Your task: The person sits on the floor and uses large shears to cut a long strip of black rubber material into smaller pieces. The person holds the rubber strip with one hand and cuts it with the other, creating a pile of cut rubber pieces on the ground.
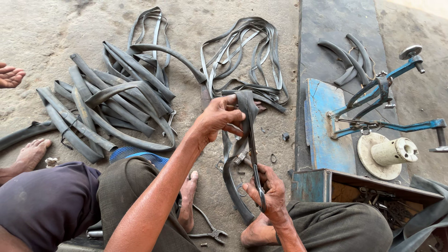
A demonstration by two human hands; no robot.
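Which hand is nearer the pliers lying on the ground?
Right. The right hand, gripping scissors, sits just up and right of the pliers. The left hand holds the rubber tube much farther up.

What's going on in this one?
A person sits on a concrete floor, working on a black rubber inner tube. The left hand pinches the tube's folded upper end, while the right hand grips a long pair of scissors set against the rubber. A heap of cut inner tubes lies to the left, looser rubber strips lie ahead, and pliers rest by the feet. A blue clamp tool stands to the right. Another person's hand shows at the left edge.
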